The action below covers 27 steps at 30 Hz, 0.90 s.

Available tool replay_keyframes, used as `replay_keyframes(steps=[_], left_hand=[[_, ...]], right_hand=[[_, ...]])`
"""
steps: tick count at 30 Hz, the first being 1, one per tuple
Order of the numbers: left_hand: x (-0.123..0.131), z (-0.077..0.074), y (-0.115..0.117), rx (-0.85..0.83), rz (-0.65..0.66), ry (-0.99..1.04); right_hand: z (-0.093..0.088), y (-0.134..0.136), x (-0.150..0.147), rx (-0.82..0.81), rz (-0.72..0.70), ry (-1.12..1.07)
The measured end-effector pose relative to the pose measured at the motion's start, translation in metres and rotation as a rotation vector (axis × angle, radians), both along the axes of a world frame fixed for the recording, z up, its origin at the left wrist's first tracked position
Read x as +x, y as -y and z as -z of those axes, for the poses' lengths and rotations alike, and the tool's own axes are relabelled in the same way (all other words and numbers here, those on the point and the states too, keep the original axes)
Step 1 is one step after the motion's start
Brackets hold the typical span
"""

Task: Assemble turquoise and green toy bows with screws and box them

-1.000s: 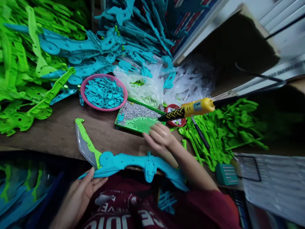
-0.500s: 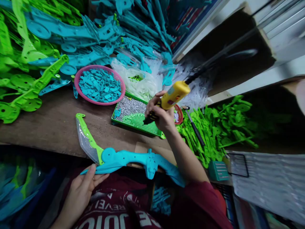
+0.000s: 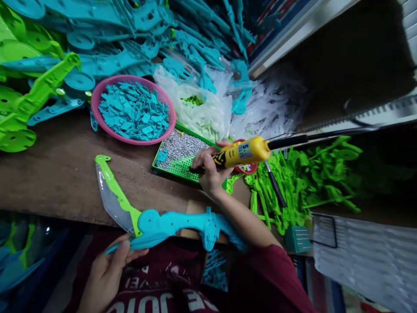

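My left hand [image 3: 112, 265] grips the pointed left end of a blue plastic toy bow [image 3: 182, 222] at the table's front edge. A lime green arm [image 3: 115, 187] with a clear plastic piece is joined to the bow and sticks up to the left. My right hand [image 3: 211, 171] is wrapped round a yellow and black electric screwdriver [image 3: 243, 153], its cable trailing to the right. The screwdriver's lower end is over a green tray [image 3: 182, 170] of small silvery screws; whether the tip touches them I cannot tell.
A pink basket [image 3: 94, 102] of blue pieces stands behind the tray, beside a clear plastic bag [image 3: 208, 113]. Blue parts [image 3: 107, 26] are heaped at the back. Green parts [image 3: 302, 178] and a hammer [image 3: 276, 189] lie to the right. A dark cardboard box [image 3: 352, 56] stands beyond.
My right hand has moved slightly down and left with the screwdriver, which now lies flatter. My left hand still holds the bow. The view has shifted a little.
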<state>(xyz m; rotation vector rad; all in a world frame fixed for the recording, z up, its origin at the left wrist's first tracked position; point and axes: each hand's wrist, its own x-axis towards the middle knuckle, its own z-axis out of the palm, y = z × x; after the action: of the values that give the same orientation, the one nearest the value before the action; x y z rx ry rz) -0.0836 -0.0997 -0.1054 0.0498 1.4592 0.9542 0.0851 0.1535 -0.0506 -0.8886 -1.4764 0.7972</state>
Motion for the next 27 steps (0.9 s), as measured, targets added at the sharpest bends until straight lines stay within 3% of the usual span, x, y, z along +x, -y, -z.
replay_keyframes(steps=[5, 10, 14, 18, 21, 24, 27], left_hand=[[0.002, -0.012, -0.001, -0.015, -0.039, 0.023], [-0.002, -0.010, -0.003, 0.004, -0.019, 0.037], [-0.001, -0.006, -0.004, -0.023, -0.027, 0.064], [0.005, -0.013, -0.008, -0.029, -0.048, 0.040], [0.006, -0.020, -0.014, -0.026, -0.049, 0.057], [0.006, -0.024, -0.017, 0.007, -0.045, 0.067], [0.007, -0.025, -0.018, 0.058, -0.030, 0.061]], right_hand=[[0.007, 0.003, 0.001, -0.050, 0.019, 0.036], [0.012, 0.001, 0.002, -0.022, 0.015, 0.053], [-0.002, 0.002, -0.001, -0.004, 0.038, 0.051], [-0.043, 0.033, -0.005, 0.000, -0.012, -0.049], [-0.066, 0.071, -0.008, -0.065, -0.219, -0.019], [-0.069, 0.101, -0.013, -0.093, -0.378, -0.010], [-0.062, 0.114, -0.016, -0.116, -0.420, -0.102]])
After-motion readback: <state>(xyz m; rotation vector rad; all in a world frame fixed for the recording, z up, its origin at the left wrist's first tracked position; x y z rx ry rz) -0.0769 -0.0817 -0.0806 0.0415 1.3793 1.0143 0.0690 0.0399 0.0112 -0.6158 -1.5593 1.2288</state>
